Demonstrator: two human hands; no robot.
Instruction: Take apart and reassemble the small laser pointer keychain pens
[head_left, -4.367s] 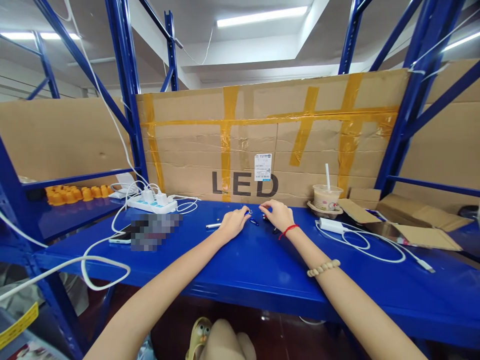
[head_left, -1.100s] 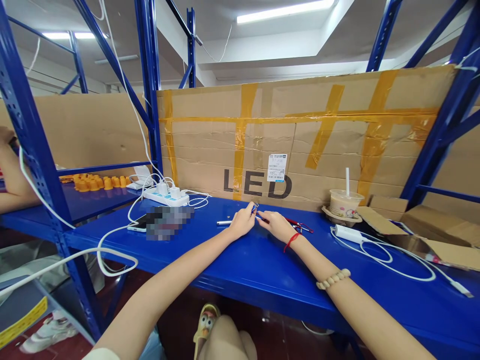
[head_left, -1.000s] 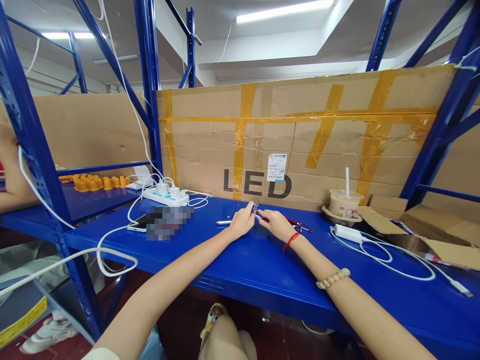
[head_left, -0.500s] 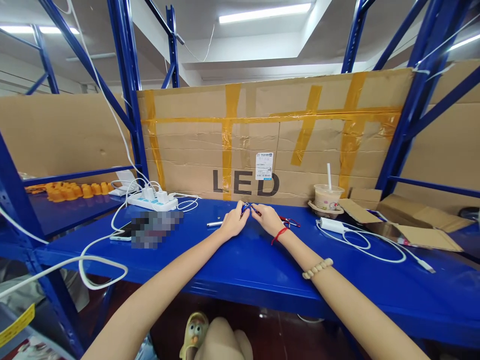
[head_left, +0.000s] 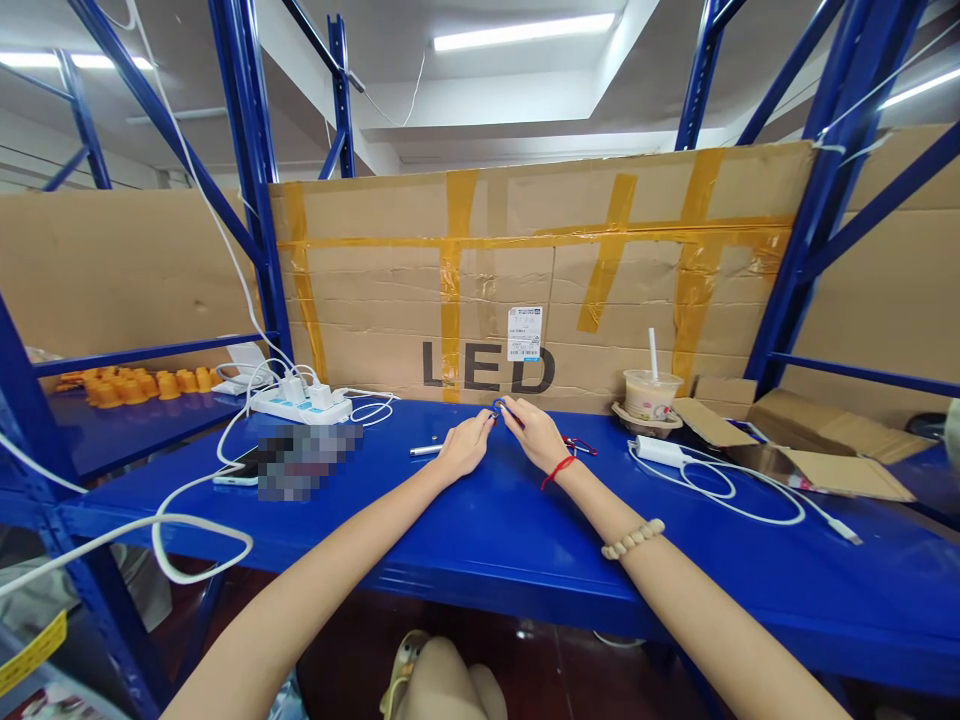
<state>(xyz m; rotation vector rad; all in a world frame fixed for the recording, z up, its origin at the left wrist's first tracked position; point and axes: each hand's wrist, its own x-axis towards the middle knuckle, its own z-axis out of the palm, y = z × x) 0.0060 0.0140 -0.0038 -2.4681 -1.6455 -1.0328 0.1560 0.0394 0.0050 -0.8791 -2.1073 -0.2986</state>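
Note:
At the back middle of the blue shelf, my left hand (head_left: 465, 443) and my right hand (head_left: 534, 430) meet at the fingertips. Between them is a small curved blue clip (head_left: 498, 403) that looks like a carabiner, with a bit of metal at its lower end. Both hands pinch it, the left from the lower left and the right from the right; the fingers cover most of it. A silver pen-like stick (head_left: 426, 451) lies just left of my left hand. Behind my right wrist sits a red carabiner-like item (head_left: 580, 445), partly hidden.
A white power strip (head_left: 301, 402) with plugs and cables stands at the left, by a phone (head_left: 244, 468) and a blurred patch. To the right are a drink cup (head_left: 651, 394), a white adapter (head_left: 661, 451) with looped cable and an open cardboard box (head_left: 832, 465). Taped cardboard (head_left: 390, 290) walls the back.
My fingers have shifted slightly around the blue clip, the right hand rising a little, and its curved top now shows more plainly. The view has drifted slightly.

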